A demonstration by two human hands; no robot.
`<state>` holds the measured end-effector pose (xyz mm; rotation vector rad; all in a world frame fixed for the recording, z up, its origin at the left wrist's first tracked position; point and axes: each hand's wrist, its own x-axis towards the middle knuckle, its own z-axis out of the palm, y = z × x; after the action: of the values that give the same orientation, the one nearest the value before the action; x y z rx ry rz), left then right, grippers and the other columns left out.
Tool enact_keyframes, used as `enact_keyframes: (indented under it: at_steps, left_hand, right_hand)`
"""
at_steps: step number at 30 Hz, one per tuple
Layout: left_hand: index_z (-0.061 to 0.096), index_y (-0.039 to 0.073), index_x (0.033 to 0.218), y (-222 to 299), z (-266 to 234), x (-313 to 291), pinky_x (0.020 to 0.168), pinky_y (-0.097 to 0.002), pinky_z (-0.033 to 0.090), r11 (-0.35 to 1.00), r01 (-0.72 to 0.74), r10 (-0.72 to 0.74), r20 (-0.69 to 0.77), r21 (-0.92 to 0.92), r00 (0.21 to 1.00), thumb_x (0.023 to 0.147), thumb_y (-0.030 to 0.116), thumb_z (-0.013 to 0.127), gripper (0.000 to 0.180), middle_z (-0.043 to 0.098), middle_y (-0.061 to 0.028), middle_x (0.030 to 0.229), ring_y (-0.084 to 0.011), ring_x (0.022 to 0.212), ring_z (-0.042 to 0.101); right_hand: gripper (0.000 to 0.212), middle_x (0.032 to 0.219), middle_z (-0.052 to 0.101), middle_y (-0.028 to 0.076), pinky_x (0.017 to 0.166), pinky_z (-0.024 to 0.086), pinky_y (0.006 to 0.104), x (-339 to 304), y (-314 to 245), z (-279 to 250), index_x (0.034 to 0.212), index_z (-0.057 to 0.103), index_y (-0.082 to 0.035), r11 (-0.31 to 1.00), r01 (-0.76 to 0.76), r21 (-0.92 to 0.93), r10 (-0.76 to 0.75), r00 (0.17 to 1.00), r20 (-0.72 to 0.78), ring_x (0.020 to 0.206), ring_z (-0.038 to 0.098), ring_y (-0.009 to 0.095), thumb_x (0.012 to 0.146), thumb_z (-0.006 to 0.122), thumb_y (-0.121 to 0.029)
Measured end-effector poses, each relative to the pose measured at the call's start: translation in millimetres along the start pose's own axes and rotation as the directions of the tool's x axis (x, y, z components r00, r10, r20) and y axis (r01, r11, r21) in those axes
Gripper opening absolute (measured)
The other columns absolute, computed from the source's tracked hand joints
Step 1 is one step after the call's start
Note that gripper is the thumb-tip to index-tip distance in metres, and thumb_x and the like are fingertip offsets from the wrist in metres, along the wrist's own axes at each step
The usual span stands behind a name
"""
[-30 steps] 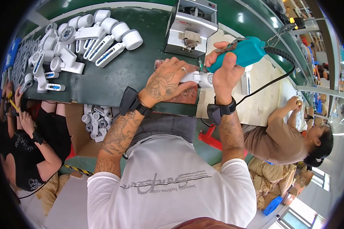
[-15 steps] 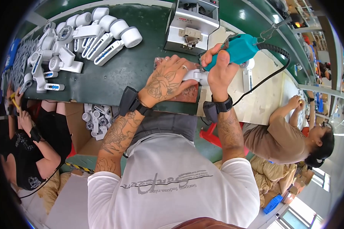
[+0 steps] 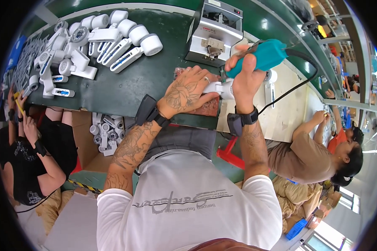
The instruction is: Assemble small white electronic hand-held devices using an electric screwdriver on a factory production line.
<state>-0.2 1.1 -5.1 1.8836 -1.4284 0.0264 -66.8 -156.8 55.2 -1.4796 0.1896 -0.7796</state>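
My left hand (image 3: 185, 91) lies over a reddish pad (image 3: 207, 108) at the bench edge, its thumb and fingers round the narrow arm of a white hinged piece with a round head (image 3: 227, 89). My right hand (image 3: 246, 81) grips a teal electric screwdriver (image 3: 262, 57) with a black cable, thumb on top of its body. The tool lies slanted above the white piece; my right fingers hide its tip, so I cannot tell whether it touches. Part of the white piece's arm is hidden under my left hand.
Several similar white pieces (image 3: 151, 44) are heaped on the green bench (image 3: 125, 90) to the left. A metal machine (image 3: 215, 33) stands behind my hands. Another white piece (image 3: 271, 85) lies on the tan board (image 3: 289, 113). Co-workers (image 3: 318, 154) sit at both sides.
The view has shifted slightly, moving the bench things right and down. More of the white piece's round head shows beside my right hand. Both hands keep their holds.
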Motion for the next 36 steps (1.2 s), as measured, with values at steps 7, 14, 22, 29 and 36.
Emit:
enact_keyframes:
  at_steps: [7, 14, 22, 29, 36]
  left_hand:
    - [0.068, 0.008, 0.119, -2, 1, -3, 0.106, -0.0497, 0.042, 0.994, 0.08, -0.075, 0.057, -0.08, 0.996, 0.096, 0.035, 0.061, 0.037, 0.063, -0.0138, 0.119, -0.0367, 0.115, 0.057]
    - [0.065, 0.01, 0.125, -3, 6, -3, 0.099, -0.0485, 0.045, 1.0, -0.015, 0.015, -0.019, -0.025, 1.0, 0.085, 0.022, 0.066, 0.042, 0.061, -0.014, 0.113, -0.0361, 0.11, 0.055]
    - [0.07, 0.004, 0.112, 1, -1, -1, 0.107, -0.0497, 0.043, 0.993, 0.101, -0.098, 0.06, -0.055, 0.993, 0.096, 0.034, 0.062, 0.035, 0.064, -0.0156, 0.117, -0.0397, 0.118, 0.056]
    - [0.068, 0.007, 0.115, -3, 5, -1, 0.09, -0.0431, 0.047, 0.999, 0.014, -0.016, -0.039, -0.045, 0.999, 0.091, 0.025, 0.068, 0.029, 0.064, -0.0102, 0.108, -0.0325, 0.101, 0.058]
    - [0.068, 0.013, 0.126, 6, -8, 4, 0.096, -0.0428, 0.048, 0.994, 0.069, -0.064, 0.066, -0.083, 0.996, 0.094, 0.027, 0.064, 0.035, 0.063, -0.0083, 0.113, -0.0317, 0.106, 0.057]
  right_hand:
    - [0.037, 0.074, 0.062, 0.003, 0.061, 0.046, 0.0274, 51, 15, 36, 0.102, 0.061, 0.003, 0.957, 0.288, 0.021, -0.289, 0.956, 0.05, 0.064, 0.058, 0.012, 0.103, 0.064, -0.034]
    - [0.045, 0.073, 0.06, 0.006, 0.06, 0.048, 0.0311, 52, 29, 30, 0.1, 0.059, 0.001, 0.972, 0.234, 0.003, -0.233, 0.97, 0.063, 0.065, 0.059, 0.018, 0.102, 0.064, -0.044]
    - [0.045, 0.072, 0.06, 0.004, 0.055, 0.044, 0.0255, 10, -14, 15, 0.108, 0.063, 0.003, 0.996, 0.067, 0.061, -0.064, 0.996, -0.055, 0.063, 0.057, 0.012, 0.102, 0.064, -0.042]
    - [0.062, 0.073, 0.059, 0.008, 0.059, 0.047, 0.0291, -32, -17, -18, 0.113, 0.06, 0.007, 0.996, 0.004, 0.086, -0.004, 1.0, -0.001, 0.064, 0.059, 0.016, 0.095, 0.071, -0.051]
    - [0.072, 0.071, 0.059, 0.009, 0.059, 0.047, 0.0325, -38, -12, -19, 0.11, 0.056, 0.005, 1.0, -0.012, 0.02, 0.013, 1.0, -0.017, 0.063, 0.058, 0.02, 0.091, 0.069, -0.063]
